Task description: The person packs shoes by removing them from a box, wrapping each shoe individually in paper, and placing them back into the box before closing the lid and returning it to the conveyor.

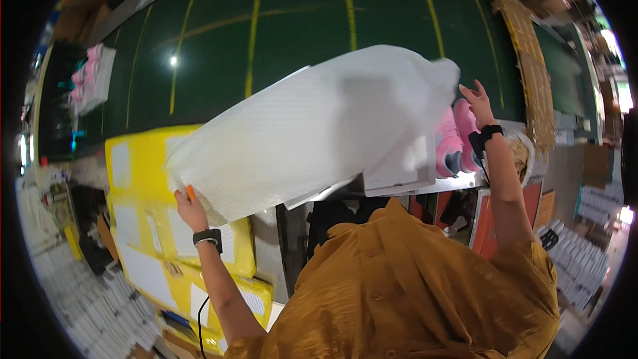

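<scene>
A large white, faintly textured sheet (286,136) spreads slantwise in front of me, its right end curled up. My left hand (191,213) grips its near left corner, the fingers closed on the edge. At the sheet's far right end is my right hand (477,103), its fingers apart and seemingly free of the sheet. Just below that hand stands a pair of pink shoes (448,138) with grey parts. A white box (402,167) shows partly from under the sheet, which hides the rest of it.
Beyond lies a green conveyor belt (299,20) with yellow cross lines. Yellow-wrapped packages (143,159) are stacked at the left. More pink shoes (86,80) sit on the belt's far left. A brown cardboard strip (528,66) crosses at the right.
</scene>
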### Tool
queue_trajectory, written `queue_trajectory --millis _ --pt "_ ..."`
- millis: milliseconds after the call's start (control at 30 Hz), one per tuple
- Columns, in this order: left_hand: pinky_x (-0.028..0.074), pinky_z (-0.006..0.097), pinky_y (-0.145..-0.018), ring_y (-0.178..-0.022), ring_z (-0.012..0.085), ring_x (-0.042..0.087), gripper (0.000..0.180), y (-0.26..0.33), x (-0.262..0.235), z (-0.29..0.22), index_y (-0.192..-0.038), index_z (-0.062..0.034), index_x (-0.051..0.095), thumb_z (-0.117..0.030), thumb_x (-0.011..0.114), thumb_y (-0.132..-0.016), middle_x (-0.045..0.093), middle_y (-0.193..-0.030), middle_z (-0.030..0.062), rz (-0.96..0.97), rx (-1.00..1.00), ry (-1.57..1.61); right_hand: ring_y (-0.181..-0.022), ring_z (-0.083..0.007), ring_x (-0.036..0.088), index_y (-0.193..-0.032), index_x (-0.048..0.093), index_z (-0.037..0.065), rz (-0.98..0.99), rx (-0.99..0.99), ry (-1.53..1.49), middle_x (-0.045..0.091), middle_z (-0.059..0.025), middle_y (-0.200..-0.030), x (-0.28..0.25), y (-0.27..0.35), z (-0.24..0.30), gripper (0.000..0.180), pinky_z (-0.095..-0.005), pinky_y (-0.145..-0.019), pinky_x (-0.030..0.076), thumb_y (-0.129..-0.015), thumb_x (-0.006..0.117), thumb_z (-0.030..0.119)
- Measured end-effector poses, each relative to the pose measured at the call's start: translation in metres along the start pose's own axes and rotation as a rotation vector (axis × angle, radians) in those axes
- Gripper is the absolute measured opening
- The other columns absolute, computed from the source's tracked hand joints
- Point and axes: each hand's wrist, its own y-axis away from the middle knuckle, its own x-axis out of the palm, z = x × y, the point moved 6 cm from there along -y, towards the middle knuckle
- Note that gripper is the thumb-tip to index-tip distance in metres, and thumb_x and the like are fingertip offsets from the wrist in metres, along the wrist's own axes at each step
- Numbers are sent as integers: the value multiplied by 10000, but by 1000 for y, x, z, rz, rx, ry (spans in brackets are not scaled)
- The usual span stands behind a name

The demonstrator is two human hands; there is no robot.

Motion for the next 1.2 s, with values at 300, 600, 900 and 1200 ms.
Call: queue_trajectory --millis 300,600,900,1200 --pt "476 536 -738 -894 491 606 394 13 17 6 -1161 -12 507 -365 488 -988 659 -979 281 116 -28 -302 -1170 -438 520 -1379 465 164 -89 -105 620 497 -261 -1287 -50 110 -88 765 -479 -973 447 -704 798 300" --pt "492 515 -769 -928 458 628 418 13 6 14 -1214 -13 517 -343 539 -959 669 -1012 264 57 -71 -363 -869 -165 621 -1255 498 81 -246 -273 -36 636 -74 -1041 -75 102 18 506 -273 -765 510 -810 738 92" --pt "508 492 -699 -827 418 672 416 6 -18 23 -1213 -34 521 -347 571 -943 695 -874 231 -25 -77 -266 -918 -98 560 -1245 453 50 979 49 -487 567 -30 -1034 285 235 110 510 -244 -764 467 -826 744 66" --pt "412 383 -1064 -1253 305 506 708 52 -46 16 -1486 -69 314 -510 501 -963 485 -1410 179 363 -502 1553 -980 -133 572 -1214 518 10 1196 375 -396 590 -63 -1080 413 272 51 446 -296 -873 472 -835 739 88"
